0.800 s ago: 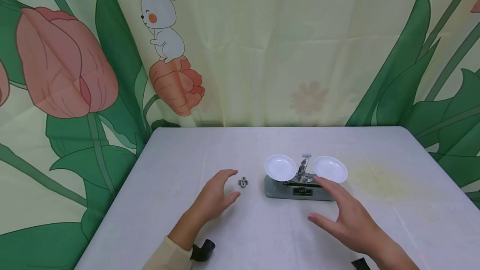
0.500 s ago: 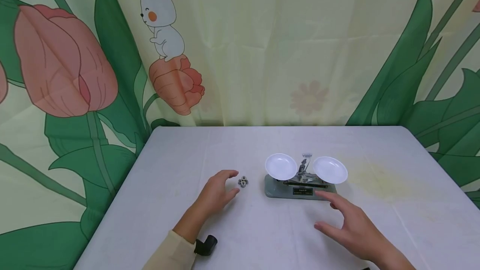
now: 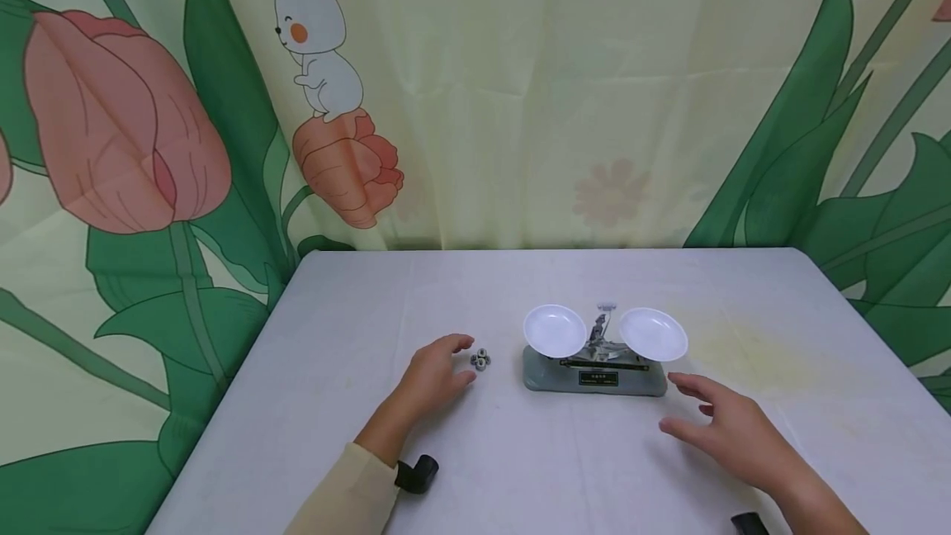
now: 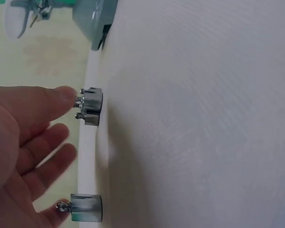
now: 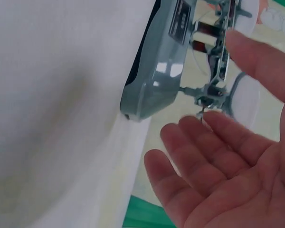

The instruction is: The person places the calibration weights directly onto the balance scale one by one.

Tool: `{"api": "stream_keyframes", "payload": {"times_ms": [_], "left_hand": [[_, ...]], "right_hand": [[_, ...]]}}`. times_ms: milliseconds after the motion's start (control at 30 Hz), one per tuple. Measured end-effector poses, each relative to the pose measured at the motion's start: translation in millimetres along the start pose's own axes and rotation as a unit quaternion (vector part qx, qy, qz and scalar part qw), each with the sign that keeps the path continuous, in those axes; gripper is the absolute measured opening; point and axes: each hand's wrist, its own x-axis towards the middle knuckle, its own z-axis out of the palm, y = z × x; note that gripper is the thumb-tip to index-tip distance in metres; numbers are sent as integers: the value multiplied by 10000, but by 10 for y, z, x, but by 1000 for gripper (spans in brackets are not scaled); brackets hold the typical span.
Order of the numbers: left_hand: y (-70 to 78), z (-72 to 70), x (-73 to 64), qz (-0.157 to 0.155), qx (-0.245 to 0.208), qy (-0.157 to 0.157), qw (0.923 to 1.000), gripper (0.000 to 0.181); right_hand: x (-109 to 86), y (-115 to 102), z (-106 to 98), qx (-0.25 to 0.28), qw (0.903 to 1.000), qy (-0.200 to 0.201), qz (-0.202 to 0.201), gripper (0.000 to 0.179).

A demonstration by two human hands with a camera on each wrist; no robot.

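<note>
A balance scale [image 3: 594, 385] with a grey base stands upright on the table, a white left pan [image 3: 555, 331] and a white right pan [image 3: 653, 334] on top. To its left sits a small cluster of shiny metal weights [image 3: 480, 359]. My left hand [image 3: 432, 376] is beside this cluster with thumb and fingers apart. In the left wrist view the thumb tip comes close to the knobbed weights [image 4: 91, 107]; contact cannot be told. A larger single weight [image 4: 86, 208] shows near the fingers there. My right hand [image 3: 731, 428], fingers loosely bent and holding nothing, hovers right of the scale's base.
A white cloth covers the table [image 3: 357, 304], with a faint yellowish stain on its right side. Behind the far edge hangs a printed curtain [image 3: 475, 106]. A black wrist camera [image 3: 418, 474] is strapped at the left wrist.
My right hand has moved right and away from the front of the scale, so its base shows fully. My left hand has shifted slightly towards the weights. Scale and weights stay put.
</note>
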Motion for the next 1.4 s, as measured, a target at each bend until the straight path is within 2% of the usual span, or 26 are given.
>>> {"api": "stream_keyframes", "payload": {"times_ms": [200,333,533,667,867,1067,1233,1400], "left_hand": [[-11,35,52,-46,267,-16,9996,45],[3,59,88,-114,296,13,9995,40],[47,83,126,-292,283,61,9992,34],[68,113,147,-410,314,59,9986,31],[76,146,163,-314,463,19,9984,27],[55,152,173,-297,689,172,9970,24],[38,153,186,-366,606,262,9971,22],[29,151,200,-303,526,175,9980,23]], "right_hand": [[159,15,-80,208,9996,117,167,90],[256,-10,-94,330,9993,105,158,87],[374,43,-58,506,9981,40,341,85],[437,92,-1,635,9975,45,294,80],[472,148,62,595,9980,200,58,71],[503,153,98,645,9976,260,-41,69],[523,131,104,580,9981,199,6,70],[516,121,113,545,9982,224,-56,71]]}}
